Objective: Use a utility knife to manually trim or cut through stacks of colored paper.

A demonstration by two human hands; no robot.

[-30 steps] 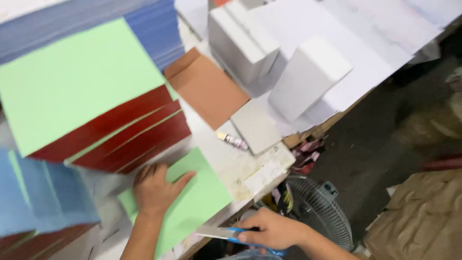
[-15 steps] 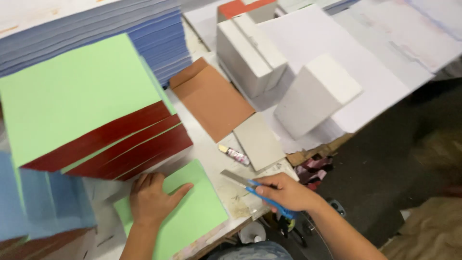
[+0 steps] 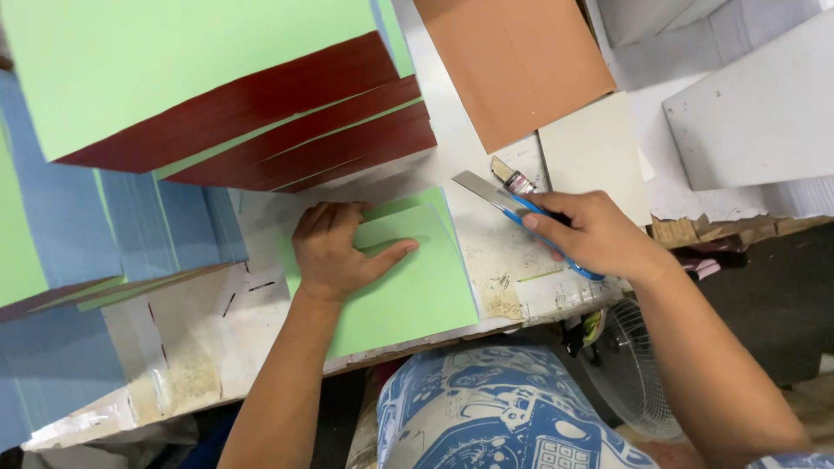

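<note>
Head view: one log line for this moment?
left hand: flat on green sheet | right hand: holds blue-handled knife, blade out over table

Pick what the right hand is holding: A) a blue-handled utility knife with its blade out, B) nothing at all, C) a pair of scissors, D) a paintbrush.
A: the right hand grips a blue-handled utility knife with its metal blade pointing toward the green sheets, which the left hand presses flat on the table.

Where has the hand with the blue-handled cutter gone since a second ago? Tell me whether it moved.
Yes. The right hand with the blue-handled cutter moved from the table's front edge up over the table, beside the green sheet.
</note>
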